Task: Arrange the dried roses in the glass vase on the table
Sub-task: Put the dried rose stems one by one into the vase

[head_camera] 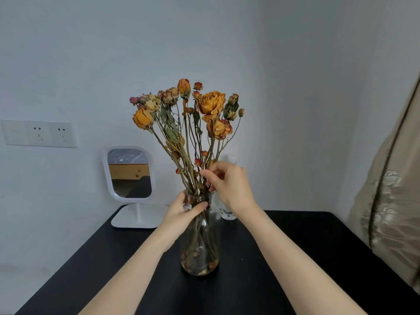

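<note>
Glass, clear and smooth: the fingers (pixel 200 206) of my left hand (pixel 179 212) curl round the neck of the glass vase (pixel 200 246) just below the rim, thumb across the front, steadying it. Likely slippery; best held here at the narrow part.

Dry, thin, woody stems (pixel 188 155): my right hand (pixel 229 185) pinches one or two between thumb and fingertips just above the vase mouth; how many, I cannot tell. Light, stiff and snap-prone by the look. Take hold low on the stem, never by the head; go slowly, since neighbours tangle.

Orange dried roses (pixel 211 103), with small reddish buds: all standing in the vase, fanning up and out. Petals look papery; I judge they shed at a knock.

Vase, continued: upright on the black bench (pixel 306 246), near its middle; petal crumbs (pixel 201 268) lie on its bottom. Tall bunch, light base: may tip if a stem is tugged sideways, hence the holding hand.

Surroundings: small clear bottle (pixel 227 213) just behind the vase; white standing mirror (pixel 130 173) to the left; wall socket (pixel 41 133) further left; beige cloth (pixel 391 201) at the right edge.
</note>
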Action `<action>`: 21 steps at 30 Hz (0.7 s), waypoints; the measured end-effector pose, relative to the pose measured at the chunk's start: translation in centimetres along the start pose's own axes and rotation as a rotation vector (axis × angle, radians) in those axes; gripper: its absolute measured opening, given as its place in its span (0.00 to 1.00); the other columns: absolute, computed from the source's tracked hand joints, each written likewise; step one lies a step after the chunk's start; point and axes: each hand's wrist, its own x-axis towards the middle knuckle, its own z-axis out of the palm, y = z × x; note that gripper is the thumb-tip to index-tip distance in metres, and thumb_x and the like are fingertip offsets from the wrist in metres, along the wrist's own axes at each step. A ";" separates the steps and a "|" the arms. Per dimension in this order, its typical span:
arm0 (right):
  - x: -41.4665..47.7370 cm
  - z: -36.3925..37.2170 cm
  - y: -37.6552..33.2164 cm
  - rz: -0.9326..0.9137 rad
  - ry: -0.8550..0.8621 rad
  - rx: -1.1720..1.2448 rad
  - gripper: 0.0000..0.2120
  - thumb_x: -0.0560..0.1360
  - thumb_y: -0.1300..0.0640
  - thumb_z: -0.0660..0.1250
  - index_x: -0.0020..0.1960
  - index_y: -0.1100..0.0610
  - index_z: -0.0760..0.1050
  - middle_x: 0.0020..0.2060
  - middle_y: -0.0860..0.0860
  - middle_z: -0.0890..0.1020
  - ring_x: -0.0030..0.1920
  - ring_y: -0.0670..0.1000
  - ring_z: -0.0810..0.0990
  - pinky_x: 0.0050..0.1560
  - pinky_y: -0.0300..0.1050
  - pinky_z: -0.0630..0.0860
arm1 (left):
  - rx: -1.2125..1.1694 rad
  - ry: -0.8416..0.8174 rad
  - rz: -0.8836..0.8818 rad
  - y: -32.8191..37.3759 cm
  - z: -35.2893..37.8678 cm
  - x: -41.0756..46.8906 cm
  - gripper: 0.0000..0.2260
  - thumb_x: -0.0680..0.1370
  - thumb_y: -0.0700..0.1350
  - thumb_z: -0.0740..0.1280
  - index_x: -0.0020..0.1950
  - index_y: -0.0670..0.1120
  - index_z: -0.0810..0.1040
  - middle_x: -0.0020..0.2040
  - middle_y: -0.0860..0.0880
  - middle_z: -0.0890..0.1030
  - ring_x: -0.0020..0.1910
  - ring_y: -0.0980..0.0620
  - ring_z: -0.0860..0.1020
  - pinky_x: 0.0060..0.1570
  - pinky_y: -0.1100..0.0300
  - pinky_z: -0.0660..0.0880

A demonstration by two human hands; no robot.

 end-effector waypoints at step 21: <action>-6.5 1.8 6.7 0.330 -0.304 0.115 0.34 0.71 0.43 0.69 0.73 0.50 0.60 0.68 0.46 0.70 0.69 0.49 0.67 0.57 0.30 0.66 | -0.004 -0.005 -0.097 -4.7 0.3 -3.3 0.51 0.62 0.51 0.79 0.75 0.57 0.48 0.73 0.57 0.57 0.72 0.55 0.57 0.66 0.56 0.61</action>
